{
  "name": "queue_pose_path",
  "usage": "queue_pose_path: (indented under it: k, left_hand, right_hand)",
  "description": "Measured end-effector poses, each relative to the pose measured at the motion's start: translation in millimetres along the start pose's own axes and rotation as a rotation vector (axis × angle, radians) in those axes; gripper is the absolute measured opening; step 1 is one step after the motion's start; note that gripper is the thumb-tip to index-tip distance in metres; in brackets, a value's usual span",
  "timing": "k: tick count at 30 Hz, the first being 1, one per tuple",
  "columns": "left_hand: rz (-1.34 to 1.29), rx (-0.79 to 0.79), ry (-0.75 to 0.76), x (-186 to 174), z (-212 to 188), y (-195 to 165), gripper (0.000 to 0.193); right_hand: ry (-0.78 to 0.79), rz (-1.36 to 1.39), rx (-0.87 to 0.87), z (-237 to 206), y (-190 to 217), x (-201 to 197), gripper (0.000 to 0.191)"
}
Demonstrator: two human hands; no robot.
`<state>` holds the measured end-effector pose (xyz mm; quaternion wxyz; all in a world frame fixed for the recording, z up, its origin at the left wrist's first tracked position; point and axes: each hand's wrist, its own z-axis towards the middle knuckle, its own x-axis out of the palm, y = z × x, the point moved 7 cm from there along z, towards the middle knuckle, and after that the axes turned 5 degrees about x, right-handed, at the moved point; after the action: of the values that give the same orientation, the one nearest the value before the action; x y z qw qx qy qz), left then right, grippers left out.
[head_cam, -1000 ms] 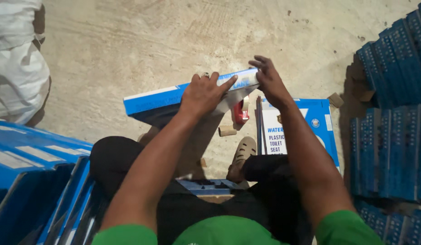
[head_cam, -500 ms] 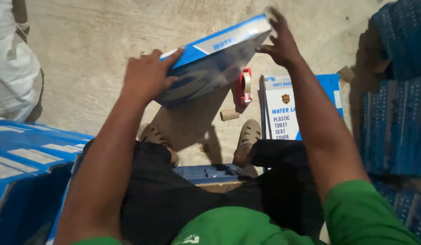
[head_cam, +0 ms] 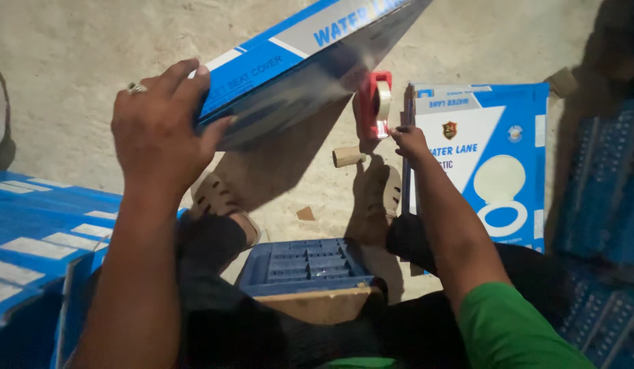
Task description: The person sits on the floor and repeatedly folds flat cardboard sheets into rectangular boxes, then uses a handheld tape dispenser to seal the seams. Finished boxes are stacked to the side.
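**Box raised in one hand, the other at the floor**

The left hand (head_cam: 156, 133) clamps its fingers round the edge of a flat blue-and-white cardboard box (head_cam: 300, 58) — tilted, lifted above the concrete floor (head_cam: 91, 41). The right hand (head_cam: 409, 140), fingers curled, touches another flat blue box (head_cam: 487, 164) lying beside a red tape dispenser (head_cam: 375, 104) — whether it grips, I cannot tell.

Packing floor (warehouse-like), stacked blue cartons (head_cam: 37, 239), tape dispenser (head_cam: 376, 104)
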<state>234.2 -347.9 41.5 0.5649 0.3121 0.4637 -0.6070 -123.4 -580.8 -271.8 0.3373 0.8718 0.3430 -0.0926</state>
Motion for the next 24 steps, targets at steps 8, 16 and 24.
queue_pose_path:
  k: [8,16,24]
  left_hand:
    - [-0.043,-0.035,0.011,0,22,15,0.048]
    - [-0.011,0.013,-0.007,2,15,22,0.053]
    - [0.036,0.01,-0.002,7,4,25,0.056]
  right_hand:
    - [0.08,-0.002,0.086,63,-4,31,0.034]
    - [0.067,-0.003,0.208,93,-20,17,0.012]
    - [-0.007,0.011,0.212,80,-12,6,0.028]
